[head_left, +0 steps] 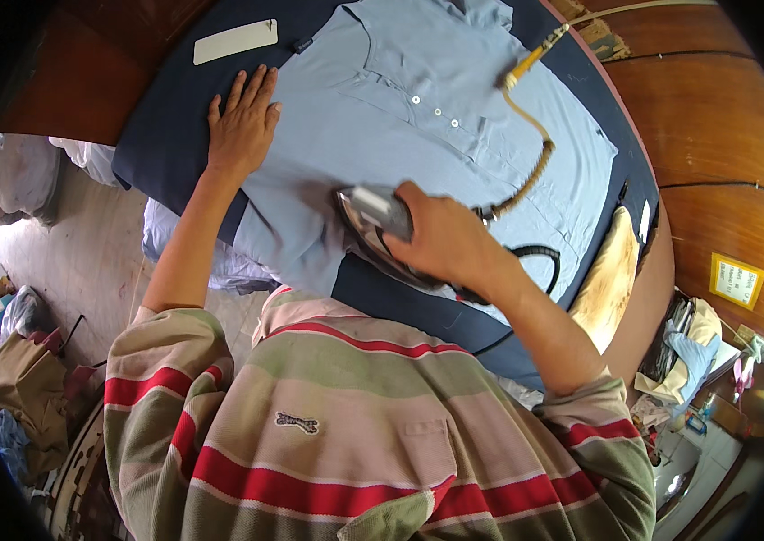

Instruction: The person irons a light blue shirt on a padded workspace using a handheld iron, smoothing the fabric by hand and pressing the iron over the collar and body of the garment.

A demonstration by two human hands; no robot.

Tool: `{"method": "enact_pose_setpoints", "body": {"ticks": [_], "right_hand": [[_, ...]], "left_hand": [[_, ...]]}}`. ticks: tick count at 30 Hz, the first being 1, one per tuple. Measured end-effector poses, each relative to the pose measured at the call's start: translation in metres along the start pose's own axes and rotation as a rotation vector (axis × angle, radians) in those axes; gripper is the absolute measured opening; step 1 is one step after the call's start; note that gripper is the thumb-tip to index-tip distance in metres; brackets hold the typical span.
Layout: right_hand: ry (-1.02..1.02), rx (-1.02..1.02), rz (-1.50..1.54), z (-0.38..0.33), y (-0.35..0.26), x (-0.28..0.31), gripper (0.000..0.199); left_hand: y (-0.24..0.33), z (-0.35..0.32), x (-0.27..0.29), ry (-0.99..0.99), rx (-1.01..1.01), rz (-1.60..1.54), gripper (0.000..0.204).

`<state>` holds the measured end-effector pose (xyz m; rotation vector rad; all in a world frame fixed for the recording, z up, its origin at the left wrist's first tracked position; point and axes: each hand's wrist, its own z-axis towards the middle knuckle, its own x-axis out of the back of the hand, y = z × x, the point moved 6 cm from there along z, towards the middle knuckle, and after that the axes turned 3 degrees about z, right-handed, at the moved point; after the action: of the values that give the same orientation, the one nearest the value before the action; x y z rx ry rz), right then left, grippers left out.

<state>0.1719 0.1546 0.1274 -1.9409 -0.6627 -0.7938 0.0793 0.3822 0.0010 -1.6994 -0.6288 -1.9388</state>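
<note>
A light blue shirt (454, 153) with white buttons lies spread over a dark blue ironing surface (161, 117). My right hand (440, 234) is wrapped round the handle of an iron (368, 225), which rests on the shirt's near part and looks slightly blurred. My left hand (247, 126) lies flat at the shirt's left edge, fingers stretched out and pointing away from me. From the iron's back a coiled brown cord (535, 171) runs up to the far right. A black cable (539, 252) loops beside my right wrist.
Beyond my left hand lies a white card strip (236, 42). A scorched, cream cloth pad (607, 279) sits at the surface's right edge. Wooden panels (715, 135) rise at the right. Bagged bundles (26, 176) stand on the floor at left; folded clothes (684, 347) are piled at lower right.
</note>
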Motion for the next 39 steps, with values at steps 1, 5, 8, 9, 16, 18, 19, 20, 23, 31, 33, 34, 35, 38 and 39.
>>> {"method": "enact_pose_setpoints", "body": {"ticks": [1,5,8,9,16,18,19,20,23,31,33,34,35,38,39], "right_hand": [[-0.016,0.017,-0.005,-0.014,0.005,-0.007,0.039],[-0.146,0.002,-0.026,-0.056,0.017,-0.023,0.04],[-0.069,-0.035,0.012,-0.062,0.024,-0.02,0.044],[-0.007,-0.059,0.053,-0.057,0.027,-0.016,0.045],[0.166,-0.111,0.353,0.002,0.04,0.007,0.046],[0.135,-0.127,0.426,0.01,0.036,0.003,0.046],[0.125,-0.118,0.447,0.013,0.032,-0.002,0.047],[0.117,-0.11,0.469,0.017,0.027,-0.006,0.047],[0.096,-0.011,0.349,0.012,0.005,-0.016,0.048],[0.018,-0.065,0.283,0.066,0.013,0.029,0.047],[-0.043,-0.061,0.259,0.053,0.03,0.035,0.048],[-0.04,-0.05,0.224,0.046,0.042,0.038,0.048],[-0.035,-0.039,0.189,0.039,0.059,0.04,0.049],[-0.046,-0.09,0.177,0.016,0.082,0.056,0.049],[-0.048,-0.125,0.191,0.008,0.089,0.062,0.049]], "left_hand": [[0.001,0.0,0.001,0.001,0.002,-0.001,0.05],[0.007,-0.015,0.03,0.244,-0.042,-0.009,0.05],[0.045,-0.07,0.069,0.273,-0.236,-0.201,0.047],[0.06,-0.093,0.073,0.23,-0.304,-0.275,0.046],[0.098,-0.166,0.059,0.13,-0.313,-0.468,0.017],[0.095,-0.164,0.056,0.135,-0.301,-0.525,0.016],[0.094,-0.165,0.055,0.127,-0.296,-0.545,0.013],[0.093,-0.165,0.055,0.119,-0.292,-0.565,0.01],[0.089,-0.166,0.053,0.123,-0.242,-0.598,0.006],[0.089,-0.164,0.058,0.157,-0.177,-0.555,0.013],[0.103,-0.161,0.084,0.193,-0.217,-0.54,0.021],[0.114,-0.161,0.096,0.211,-0.226,-0.532,0.025],[0.135,-0.161,0.095,0.158,-0.354,-0.585,0.03],[0.211,-0.169,0.072,0.047,-0.763,-0.761,0.035],[0.241,-0.168,0.068,-0.031,-0.887,-0.791,0.039]]}}
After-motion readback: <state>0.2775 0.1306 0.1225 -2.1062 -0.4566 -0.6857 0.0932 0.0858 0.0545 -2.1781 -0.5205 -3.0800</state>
